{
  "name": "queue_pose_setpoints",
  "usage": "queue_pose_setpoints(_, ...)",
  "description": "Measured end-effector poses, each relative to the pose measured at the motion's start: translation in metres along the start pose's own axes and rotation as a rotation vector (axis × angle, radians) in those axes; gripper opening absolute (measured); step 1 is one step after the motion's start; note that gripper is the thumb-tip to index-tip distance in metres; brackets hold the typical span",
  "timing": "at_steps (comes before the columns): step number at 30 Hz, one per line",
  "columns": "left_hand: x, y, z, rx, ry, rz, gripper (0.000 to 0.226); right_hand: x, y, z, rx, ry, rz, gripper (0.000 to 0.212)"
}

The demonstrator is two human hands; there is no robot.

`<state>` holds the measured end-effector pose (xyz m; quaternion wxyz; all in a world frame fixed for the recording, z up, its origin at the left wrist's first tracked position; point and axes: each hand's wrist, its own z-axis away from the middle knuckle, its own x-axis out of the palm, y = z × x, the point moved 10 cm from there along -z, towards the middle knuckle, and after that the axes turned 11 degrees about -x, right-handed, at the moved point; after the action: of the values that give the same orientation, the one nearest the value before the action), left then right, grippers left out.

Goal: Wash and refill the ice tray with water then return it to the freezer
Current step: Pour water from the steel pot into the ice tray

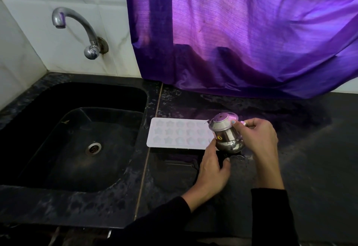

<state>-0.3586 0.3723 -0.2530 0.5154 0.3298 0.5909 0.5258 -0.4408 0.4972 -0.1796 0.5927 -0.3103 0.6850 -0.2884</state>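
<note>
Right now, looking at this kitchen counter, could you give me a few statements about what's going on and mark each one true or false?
1. The ice tray lies flat on the counter, right of the sink. True.
2. Water is running from the tap. False: no stream shows at its spout.
3. The right hand holds a small steel pot tilted over the tray's right end. True.
4. The tray's moulds are round. False: they are star-shaped.
5. The left hand is down in the sink. False: it is at the tray's near right corner, beside the pot.
6. A purple curtain hangs behind the counter. True.
</note>
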Motion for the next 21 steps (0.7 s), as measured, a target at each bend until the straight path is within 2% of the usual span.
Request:
queue_pose_setpoints(8,-0.008,0.006,0.000,0.026,0.034,-0.013,0.066,-0.005,-0.003,-0.001,0.014,0.023,-0.140,0.030)
queue_pose_setpoints(21,-0.012,0.001,-0.001,-0.007,0.040,0.014,0.065,0.010,-0.023,0.001,-0.061,-0.011,-0.018,0.029)
